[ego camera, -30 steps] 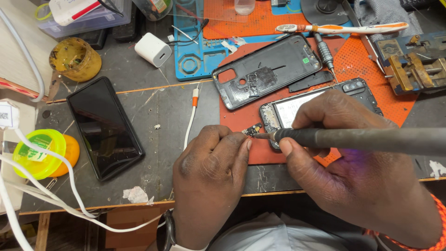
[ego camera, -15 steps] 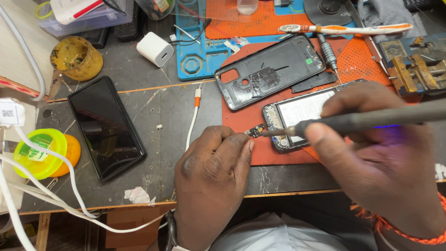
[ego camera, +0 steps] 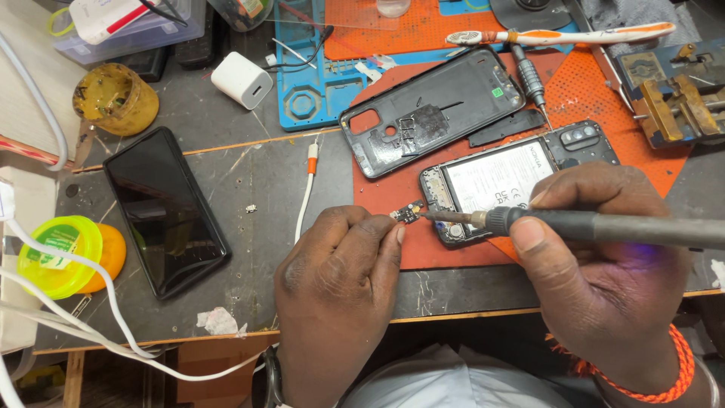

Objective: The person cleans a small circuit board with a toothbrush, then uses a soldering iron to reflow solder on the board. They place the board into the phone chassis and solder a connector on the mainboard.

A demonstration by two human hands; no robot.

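Note:
My left hand [ego camera: 340,279] rests on the bench and its fingertips pin a tiny circuit board [ego camera: 408,213] on the orange mat [ego camera: 596,94]. My right hand [ego camera: 604,264] grips a black soldering iron [ego camera: 596,227] like a pen, and its metal tip touches the small board's right edge. Just behind the tip lies an opened phone [ego camera: 513,177] with its battery showing. Its removed black back cover [ego camera: 430,109] lies further back on the mat.
A black phone [ego camera: 166,211] lies screen up at left, next to a yellow-green tape roll [ego camera: 57,257] and white cables [ego camera: 91,317]. Further back are a white charger cube [ego camera: 242,79], a flux tin [ego camera: 113,98], a blue mat [ego camera: 317,83], a screwdriver [ego camera: 529,79], a toothbrush [ego camera: 566,35] and a small vise [ego camera: 672,98].
My right hand has swung the soldering iron from slanted to nearly level, with the tip staying on the small board. My left hand stays put on the board.

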